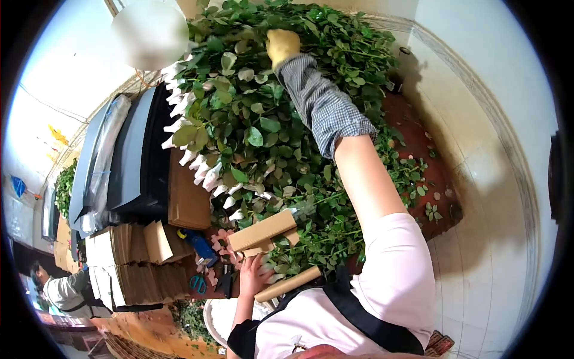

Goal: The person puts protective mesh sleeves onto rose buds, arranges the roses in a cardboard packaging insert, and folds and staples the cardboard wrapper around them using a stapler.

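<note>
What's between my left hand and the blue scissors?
In the head view, a black object, too unclear to name, and pink petal-like pieces lie between the left hand and the scissors.

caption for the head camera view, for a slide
Right hand at the far side of heaped leafy green stems, left hand near brown cardboard.

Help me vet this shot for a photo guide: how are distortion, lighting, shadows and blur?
Head view: wide-angle bending, curving the right-hand wall toward a black rim; head view: the upper-left wall looks washed out, soft shadows right of the leaves; head view: a round patch is blurred, nearby leaves fairly sharp.
</note>
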Demonstrator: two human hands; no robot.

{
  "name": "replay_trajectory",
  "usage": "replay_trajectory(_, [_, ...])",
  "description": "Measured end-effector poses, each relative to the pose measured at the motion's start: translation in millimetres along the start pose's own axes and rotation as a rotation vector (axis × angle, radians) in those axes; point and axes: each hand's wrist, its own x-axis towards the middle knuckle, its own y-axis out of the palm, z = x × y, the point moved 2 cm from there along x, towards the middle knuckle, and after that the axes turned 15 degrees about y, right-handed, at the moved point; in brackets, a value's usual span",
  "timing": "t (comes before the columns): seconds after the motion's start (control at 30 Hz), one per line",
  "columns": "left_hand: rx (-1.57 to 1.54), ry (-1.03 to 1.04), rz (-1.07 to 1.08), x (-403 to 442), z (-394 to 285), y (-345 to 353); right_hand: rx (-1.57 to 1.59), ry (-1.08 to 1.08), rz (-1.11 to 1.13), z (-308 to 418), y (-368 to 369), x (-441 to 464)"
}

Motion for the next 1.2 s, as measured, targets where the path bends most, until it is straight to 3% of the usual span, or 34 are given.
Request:
replay_trajectory(0.07, [-0.002,-0.005,0.008,1,-4,-3,-0.001,0.031,-0.099,9,-43,6])
replay_trajectory(0.13, [0.039,0.036,-0.017,1,-2,0,0.066,0.006,-0.346,21,-100,-15])
replay_trajectory(0.17, [0.033,0.041,-0.013,1,0,2,0.277,-0.103,-0.631,21,-121,-32])
replay_trajectory(0.2, [0.035,0.048,-0.021,1,2,3,0.158,-0.118,-0.654,22,-125,-40])
replay_trajectory(0.27, [0.033,0.055,-0.021,-3,6,4,-0.077,-0.051,-0.201,26,-124,-70])
replay_trajectory(0.33, [0.065,0.088,-0.028,-3,7,5,0.001,-0.13,0.058,8,-88,-93])
replay_trajectory(0.4, [0.049,0.121,-0.061,-2,6,5,-0.15,-0.191,0.186,-21,-16,-110])
replay_trajectory(0.47, [0.047,0.12,-0.056,-5,11,8,0.167,-0.332,-0.052,-54,53,-120])
replay_trajectory(0.5, [0.047,0.121,-0.065,-4,9,7,0.095,-0.292,0.05,-49,34,-124])
replay_trajectory(0.6, [0.036,0.116,-0.056,-5,12,8,0.06,-0.287,0.048,-23,-37,-147])
replay_trajectory(0.67, [0.036,0.116,-0.063,-4,11,10,0.197,-0.41,-0.187,-17,-82,-179])
replay_trajectory(0.73, [0.053,0.113,-0.052,-5,13,10,0.293,-0.426,-0.217,-29,-125,-213])
replay_trajectory(0.83, [0.045,0.084,-0.045,-6,12,10,0.178,-0.243,0.099,-81,-157,-256])
replay_trajectory(0.93, [0.059,0.104,-0.073,-7,14,11,0.323,-0.199,0.463,-187,-104,-280])
replay_trajectory(1.0, [0.072,0.108,-0.056,-7,14,12,-0.361,-0.089,0.823,-217,-87,-294])
replay_trajectory(1.03, [0.062,0.111,-0.068,-6,12,10,-0.296,-0.036,0.854,-208,-102,-288])
replay_trajectory(1.1, [0.044,0.102,-0.073,-3,13,12,0.259,-0.17,0.565,-188,-101,-266])
replay_trajectory(1.2, [0.041,0.097,-0.042,-8,16,12,0.487,-0.355,0.052,-110,-121,-198])
